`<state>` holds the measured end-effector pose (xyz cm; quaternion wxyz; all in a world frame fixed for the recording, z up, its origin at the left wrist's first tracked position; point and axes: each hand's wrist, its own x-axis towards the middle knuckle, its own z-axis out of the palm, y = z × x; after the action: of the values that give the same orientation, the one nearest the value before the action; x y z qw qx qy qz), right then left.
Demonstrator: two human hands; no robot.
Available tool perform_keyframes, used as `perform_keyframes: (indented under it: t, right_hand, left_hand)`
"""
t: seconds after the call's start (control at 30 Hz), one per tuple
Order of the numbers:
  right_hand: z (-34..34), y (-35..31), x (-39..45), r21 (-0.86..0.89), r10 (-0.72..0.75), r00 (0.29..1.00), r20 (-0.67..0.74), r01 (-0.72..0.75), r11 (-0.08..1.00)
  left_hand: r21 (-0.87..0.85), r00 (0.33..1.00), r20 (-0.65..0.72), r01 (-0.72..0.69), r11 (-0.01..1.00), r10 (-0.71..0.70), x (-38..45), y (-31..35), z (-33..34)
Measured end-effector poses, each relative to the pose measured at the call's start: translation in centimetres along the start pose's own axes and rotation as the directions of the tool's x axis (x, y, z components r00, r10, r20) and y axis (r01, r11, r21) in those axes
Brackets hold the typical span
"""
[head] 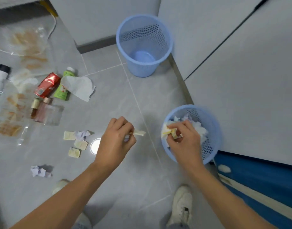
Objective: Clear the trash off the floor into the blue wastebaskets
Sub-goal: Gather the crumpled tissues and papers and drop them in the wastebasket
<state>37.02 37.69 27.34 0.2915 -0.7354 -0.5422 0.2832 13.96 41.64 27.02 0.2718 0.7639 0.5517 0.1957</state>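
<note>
My left hand (114,141) hovers over the floor, fingers shut on a small cream packet (140,133) that sticks out to the right. My right hand (183,138) is over the near blue wastebasket (213,123), shut on yellow-and-white crumpled wrappers (168,131). That basket holds white crumpled paper. A second blue wastebasket (144,45) stands farther back and looks bare inside. On the floor to the left lie cream packets (74,142), crumpled paper balls (40,171), a red can (47,85), a green bottle (62,90) and a torn white paper (79,87).
Clear plastic bags with orange stains (18,47) and glass bottles (43,109) lie at the left, with a white bottle (0,76). Grey cabinets (241,63) run along the right. A blue mat (265,182) lies at lower right. My shoes (181,207) are below.
</note>
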Motion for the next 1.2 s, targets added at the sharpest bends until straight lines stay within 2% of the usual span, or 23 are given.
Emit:
perform_keyframes:
  t: [0.17,0.3,0.37,0.53,0.63,0.77,0.93,1.07,1.2]
  right_hand:
    - [-7.6,5.6,0.6,-0.104,0.121,0.989,-0.08,-0.129,0.986]
    - [-9.2,8.4,0.7,-0.141,0.22,0.975,0.012,-0.216,0.966]
    - [-9.2,8.6,0.3,-0.134,0.224,0.974,0.033,-0.218,0.967]
    - [-6.8,6.4,-1.2,-0.071,0.122,0.991,0.058,-0.118,0.99]
    - [-2.3,3.4,-1.8,-0.064,0.005,0.992,0.122,0.003,0.998]
    - [6.9,-0.9,-2.8,-0.078,-0.127,0.947,0.295,0.157,0.984]
    - [20.6,-3.5,-4.1,-0.121,-0.136,0.849,0.51,0.227,0.966]
    - [30.5,-4.4,-3.9,-0.196,-0.162,0.787,0.595,0.337,0.921]
    - [38.3,-4.3,-2.8,-0.272,-0.18,0.734,0.655,0.45,0.851]
  left_hand:
    - [-0.082,0.994,0.057,-0.084,0.993,0.089,3.7,8.9,7.2]
    - [-0.014,0.948,0.318,0.022,1.0,-0.016,4.8,12.7,12.3]
    - [0.022,0.925,0.379,0.025,0.999,-0.031,4.5,13.2,13.1]
    - [0.02,0.971,0.239,0.005,1.0,-0.009,1.5,11.5,10.3]
    - [0.068,0.973,0.223,0.049,0.996,-0.063,-1.5,7.4,7.4]
    - [0.132,0.945,0.216,0.222,0.966,-0.246,-5.8,-1.9,3.4]
    - [0.241,0.844,0.195,0.453,0.859,-0.5,-11.4,-15.1,0.1]
    - [0.301,0.779,0.157,0.548,0.78,-0.608,-16.0,-24.7,-1.0]
    - [0.365,0.701,0.064,0.646,0.67,-0.711,-20.4,-32.3,-1.6]
